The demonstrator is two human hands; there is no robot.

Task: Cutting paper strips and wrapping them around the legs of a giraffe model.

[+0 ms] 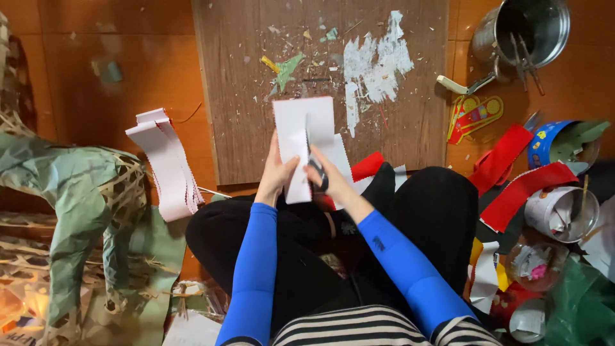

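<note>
The person sits on the floor with legs crossed and holds a white sheet of paper (301, 138) up over the lap. The left hand (277, 173) pinches the paper's left edge, thumb in front and fingers behind. The right hand (325, 174) is closed around a pair of black scissors (312, 159), and the blades point up into the paper from its bottom edge.

The paper stands tall, with its long side running away from the body, and the scissors run the same way (so the blades and the long side line up). The right hand is at the middle of the sheet and the left hand is just beside it.

Past the paper lies a wooden board (243, 96) with paint marks and little scraps. A stack of white strips with zigzag edges (168, 163) lies to the left. Red strips (512, 173) and a metal pot (528, 29) are to the right.
</note>
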